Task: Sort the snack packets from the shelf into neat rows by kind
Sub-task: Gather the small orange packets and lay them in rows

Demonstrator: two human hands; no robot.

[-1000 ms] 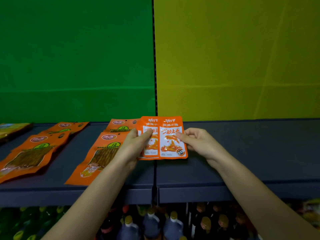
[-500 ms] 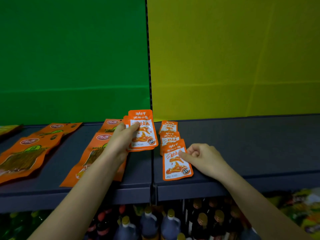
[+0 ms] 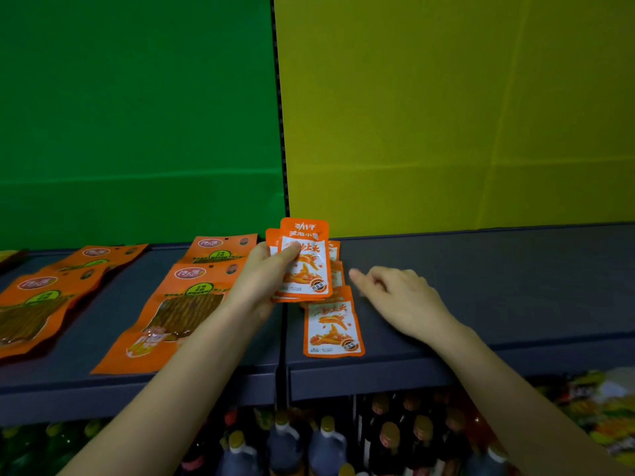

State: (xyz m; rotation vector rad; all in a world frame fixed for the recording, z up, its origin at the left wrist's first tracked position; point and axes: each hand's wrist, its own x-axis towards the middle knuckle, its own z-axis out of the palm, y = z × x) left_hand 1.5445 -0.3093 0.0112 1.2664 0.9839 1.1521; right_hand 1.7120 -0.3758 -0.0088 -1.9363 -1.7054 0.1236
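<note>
My left grip (image 3: 261, 283) pinches a stack of snack packets (image 3: 304, 269) above the shelf (image 3: 498, 276), a supply for the row (image 3: 331, 328) lying beneath. My right grip (image 3: 405, 300) hovers empty and relaxed just right of it, probably ready for another.

A shelf (image 3: 481, 286) spans mid-frame. On its left half lie large packets (image 3: 178, 304); at centre, small packets (image 3: 331, 328) in a row; beneath, at frame bottom, bottles (image 3: 323, 444).
</note>
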